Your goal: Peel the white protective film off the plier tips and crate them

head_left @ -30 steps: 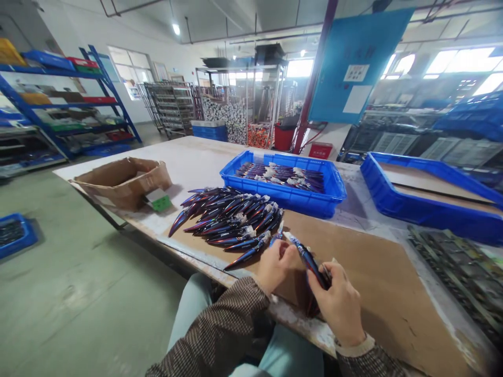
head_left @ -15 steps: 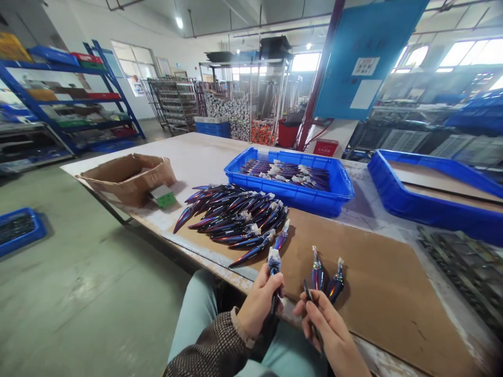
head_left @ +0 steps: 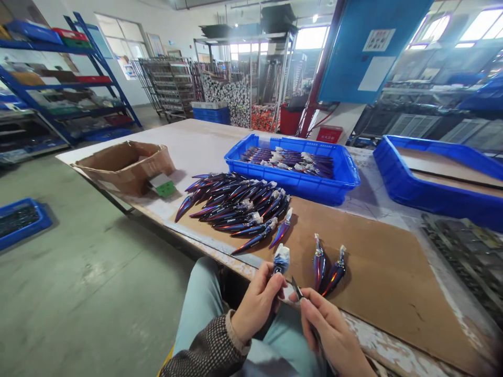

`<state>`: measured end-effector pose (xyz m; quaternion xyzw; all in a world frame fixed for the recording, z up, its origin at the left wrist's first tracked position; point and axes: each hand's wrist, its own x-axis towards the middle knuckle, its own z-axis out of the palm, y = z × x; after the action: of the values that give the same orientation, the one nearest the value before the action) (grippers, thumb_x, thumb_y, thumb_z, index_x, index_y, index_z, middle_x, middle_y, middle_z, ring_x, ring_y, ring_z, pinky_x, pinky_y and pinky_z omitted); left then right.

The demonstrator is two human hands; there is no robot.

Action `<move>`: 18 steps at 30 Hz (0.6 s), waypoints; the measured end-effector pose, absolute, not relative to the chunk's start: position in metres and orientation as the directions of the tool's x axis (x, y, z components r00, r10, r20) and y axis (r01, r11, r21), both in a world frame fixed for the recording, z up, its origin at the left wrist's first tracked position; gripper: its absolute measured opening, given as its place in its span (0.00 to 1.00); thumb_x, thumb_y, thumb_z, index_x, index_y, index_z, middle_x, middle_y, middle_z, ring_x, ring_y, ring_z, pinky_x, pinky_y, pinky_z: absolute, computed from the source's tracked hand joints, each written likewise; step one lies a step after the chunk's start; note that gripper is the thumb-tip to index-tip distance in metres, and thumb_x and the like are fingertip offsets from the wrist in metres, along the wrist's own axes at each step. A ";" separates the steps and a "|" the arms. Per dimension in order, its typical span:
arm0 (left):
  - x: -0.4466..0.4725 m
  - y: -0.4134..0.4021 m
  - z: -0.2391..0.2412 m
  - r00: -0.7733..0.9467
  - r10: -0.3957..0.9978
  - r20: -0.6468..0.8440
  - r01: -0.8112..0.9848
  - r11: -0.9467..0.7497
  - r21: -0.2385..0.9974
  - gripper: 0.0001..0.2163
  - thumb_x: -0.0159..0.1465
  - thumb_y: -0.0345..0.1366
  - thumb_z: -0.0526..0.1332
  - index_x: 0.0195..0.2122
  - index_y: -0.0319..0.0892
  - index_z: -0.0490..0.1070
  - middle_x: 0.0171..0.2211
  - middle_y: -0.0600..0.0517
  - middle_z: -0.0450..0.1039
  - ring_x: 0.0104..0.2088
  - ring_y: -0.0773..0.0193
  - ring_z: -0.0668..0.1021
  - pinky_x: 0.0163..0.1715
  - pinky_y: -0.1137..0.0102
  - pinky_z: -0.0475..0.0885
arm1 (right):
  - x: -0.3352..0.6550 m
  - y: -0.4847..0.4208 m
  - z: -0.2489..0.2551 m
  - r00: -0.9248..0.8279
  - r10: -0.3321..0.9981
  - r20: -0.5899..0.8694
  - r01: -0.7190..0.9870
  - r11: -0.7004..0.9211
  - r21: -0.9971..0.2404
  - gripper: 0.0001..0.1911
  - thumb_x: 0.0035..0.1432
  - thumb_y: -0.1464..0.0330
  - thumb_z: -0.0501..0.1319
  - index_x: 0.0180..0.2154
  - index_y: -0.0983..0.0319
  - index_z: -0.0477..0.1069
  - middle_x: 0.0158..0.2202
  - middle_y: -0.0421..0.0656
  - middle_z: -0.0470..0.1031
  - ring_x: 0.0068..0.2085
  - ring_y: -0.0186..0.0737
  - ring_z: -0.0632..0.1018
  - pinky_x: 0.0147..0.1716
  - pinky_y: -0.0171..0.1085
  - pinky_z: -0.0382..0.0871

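Note:
My left hand (head_left: 257,301) is closed around a dark glossy tapered part whose white-wrapped end (head_left: 281,258) points up; the fingers hide its lower portion. In my right hand (head_left: 328,324) is a slim knife (head_left: 297,288), its pointed blade tilted up toward the held part but apart from it. Two similar parts, one of them the blue-red glossy tapered part (head_left: 319,262), lie just beyond my right hand on the cardboard sheet (head_left: 377,267). Another single part (head_left: 282,228) lies beyond my left hand, beside a heap of such parts (head_left: 236,204) with white-wrapped ends.
Behind the heap, a blue bin (head_left: 291,186) holds rows of the same parts. A cardboard box (head_left: 126,170) and a small green-and-white block (head_left: 165,187) sit at the table's left. Another blue bin (head_left: 440,191) and blurred metal pieces (head_left: 463,262) are at right.
The head view has tilted slightly down. The knife's blade has come nearer to the part in my left hand, and that part's white-wrapped end is turned more toward me.

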<state>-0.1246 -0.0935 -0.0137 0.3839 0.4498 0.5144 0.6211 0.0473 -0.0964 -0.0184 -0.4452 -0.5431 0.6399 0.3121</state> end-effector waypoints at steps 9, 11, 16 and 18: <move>-0.125 -0.094 -0.010 0.019 0.991 -0.132 -0.279 0.132 0.951 0.21 0.64 0.53 0.64 0.45 0.39 0.73 0.34 0.51 0.73 0.29 0.67 0.74 0.26 0.74 0.67 | 0.048 -0.101 -0.019 -0.433 0.877 -0.207 0.035 -0.213 -0.976 0.27 0.66 0.46 0.55 0.44 0.64 0.71 0.16 0.33 0.66 0.17 0.30 0.58 0.18 0.31 0.49; -0.124 -0.095 -0.009 -0.003 0.991 -0.134 -0.265 0.129 0.956 0.21 0.63 0.53 0.64 0.45 0.39 0.74 0.35 0.50 0.74 0.30 0.66 0.74 0.26 0.74 0.67 | 0.048 -0.103 -0.019 -0.425 0.880 -0.210 0.035 -0.216 -0.976 0.27 0.66 0.45 0.55 0.44 0.64 0.71 0.15 0.32 0.65 0.16 0.30 0.57 0.18 0.31 0.49; -0.124 -0.099 -0.009 -0.014 0.988 -0.153 -0.259 0.144 0.955 0.21 0.63 0.53 0.63 0.47 0.41 0.74 0.36 0.50 0.75 0.33 0.64 0.74 0.28 0.73 0.69 | 0.044 -0.107 -0.017 -0.444 0.869 -0.217 0.029 -0.229 -0.973 0.28 0.66 0.45 0.55 0.43 0.64 0.72 0.13 0.31 0.62 0.15 0.30 0.57 0.17 0.31 0.49; -0.124 -0.100 -0.010 -0.015 0.989 -0.150 -0.246 0.142 0.959 0.21 0.64 0.53 0.63 0.48 0.41 0.74 0.35 0.51 0.75 0.32 0.65 0.74 0.29 0.72 0.69 | 0.042 -0.107 -0.016 -0.452 0.866 -0.214 0.025 -0.227 -0.974 0.28 0.66 0.45 0.55 0.42 0.64 0.73 0.13 0.31 0.62 0.15 0.30 0.58 0.17 0.31 0.50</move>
<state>-0.1245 -0.1002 -0.0098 0.3880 0.4786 0.5276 0.5849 0.0416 -0.1070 -0.0155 -0.4168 -0.5349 0.6631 0.3170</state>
